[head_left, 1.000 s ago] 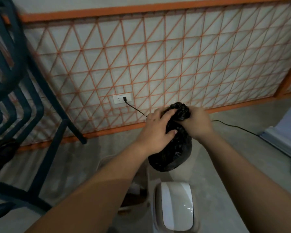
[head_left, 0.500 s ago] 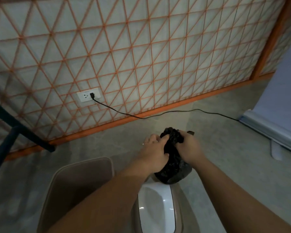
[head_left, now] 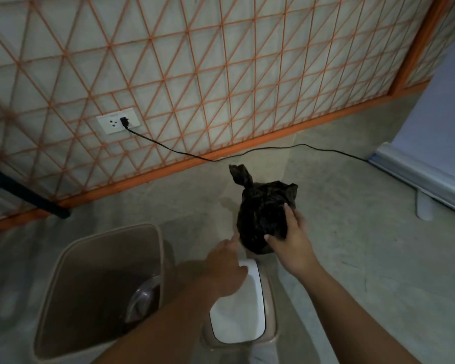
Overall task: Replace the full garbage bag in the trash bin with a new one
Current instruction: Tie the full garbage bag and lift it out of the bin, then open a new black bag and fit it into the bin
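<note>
**Tied black plastic garbage bag (head_left: pixel 260 214) low by the floor, centre-right of frame.**
The right-hand grip (head_left: pixel 290 240) curls round its near side, probably parking it clear of the open beige plastic trash bin (head_left: pixel 103 233) at lower left. The left-hand grip (head_left: pixel 221 269), slack and empty, hovers just beside the bag.

garbage bag (head_left: pixel 263 214): thin black plastic film, crinkled, faint gloss on the creases
bin (head_left: pixel 90 271): beige hard plastic, smooth, matt
lid (head_left: pixel 237 319): white plastic panel, smooth and glossy, set in a beige matt frame
floor (head_left: pixel 352 258): grey, stone-like, smooth with a dull sheen
wall (head_left: pixel 221 61): pale, matt, crossed by orange lines
socket (head_left: pixel 118 124): white smooth plastic
cable (head_left: pixel 168 149): black, matt
</note>
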Demonstrator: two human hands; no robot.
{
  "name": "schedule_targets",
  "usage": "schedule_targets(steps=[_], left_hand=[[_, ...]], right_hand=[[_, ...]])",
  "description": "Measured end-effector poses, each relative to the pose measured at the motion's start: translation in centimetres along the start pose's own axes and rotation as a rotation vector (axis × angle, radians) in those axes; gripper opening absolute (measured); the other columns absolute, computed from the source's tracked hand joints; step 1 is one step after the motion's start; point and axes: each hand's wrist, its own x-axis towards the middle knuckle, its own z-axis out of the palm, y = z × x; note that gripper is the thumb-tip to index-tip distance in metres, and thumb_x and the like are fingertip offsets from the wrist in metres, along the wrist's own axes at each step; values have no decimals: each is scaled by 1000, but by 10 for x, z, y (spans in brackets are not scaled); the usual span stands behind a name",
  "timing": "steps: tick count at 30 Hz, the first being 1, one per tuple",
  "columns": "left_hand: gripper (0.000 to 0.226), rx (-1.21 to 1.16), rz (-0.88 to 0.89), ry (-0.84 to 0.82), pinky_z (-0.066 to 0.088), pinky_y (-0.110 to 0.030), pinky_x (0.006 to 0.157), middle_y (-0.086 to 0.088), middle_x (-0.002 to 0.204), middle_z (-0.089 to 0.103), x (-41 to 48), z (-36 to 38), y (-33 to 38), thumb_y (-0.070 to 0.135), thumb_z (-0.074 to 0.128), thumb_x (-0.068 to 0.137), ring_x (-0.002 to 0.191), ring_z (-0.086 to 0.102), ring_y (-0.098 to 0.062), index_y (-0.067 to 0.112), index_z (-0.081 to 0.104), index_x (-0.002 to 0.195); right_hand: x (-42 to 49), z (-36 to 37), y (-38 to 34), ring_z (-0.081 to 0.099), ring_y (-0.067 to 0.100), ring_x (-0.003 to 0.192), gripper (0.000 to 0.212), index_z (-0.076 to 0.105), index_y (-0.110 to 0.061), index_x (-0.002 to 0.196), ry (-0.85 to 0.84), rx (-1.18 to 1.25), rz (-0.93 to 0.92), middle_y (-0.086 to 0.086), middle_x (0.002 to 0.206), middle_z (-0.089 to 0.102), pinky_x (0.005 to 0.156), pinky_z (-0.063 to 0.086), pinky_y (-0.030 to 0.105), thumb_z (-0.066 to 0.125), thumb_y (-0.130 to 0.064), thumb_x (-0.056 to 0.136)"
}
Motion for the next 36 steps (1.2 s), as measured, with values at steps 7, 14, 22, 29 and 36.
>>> schedule_targets(steps=[7,14,22,29,36], left_hand=[[87,-121,-233,39,24,-41,115,-10,157,17,-17,47,-56,30,59,86,144,19,-28,14,4,151],[93,-290,-305,-4,35,-37,109,-11,154,22,-28,64,-80,15,65,82,137,32,-29,16,3,151],[99,-352,-292,-16,29,-41,114,-8,155,19,-34,72,-78,15,66,80,140,26,-26,17,-3,151],[107,-383,-269,-109,22,-41,118,-3,159,5,-65,85,-65,22,64,83,145,16,-25,26,-22,147],[106,-328,-229,-154,27,-37,116,-6,159,7,-81,68,-54,26,62,86,142,25,-26,22,-26,146]], right_hand=[[-46,31,49,36,30,136,87,15,-21,152,-137,36,206,14,152,27,110,37,44,68,-28,83],[-54,59,70,40,33,132,70,28,-4,144,-430,-176,297,17,145,39,103,36,37,63,-24,87],[-61,67,78,52,30,121,69,31,-8,143,-400,-135,307,14,134,53,97,44,35,65,-21,85],[-74,57,84,53,32,115,62,39,-9,135,-376,-203,316,15,125,56,96,47,47,69,-24,82],[-77,47,49,43,34,128,71,32,-9,142,-407,-232,282,17,141,44,106,39,47,69,-20,82]])
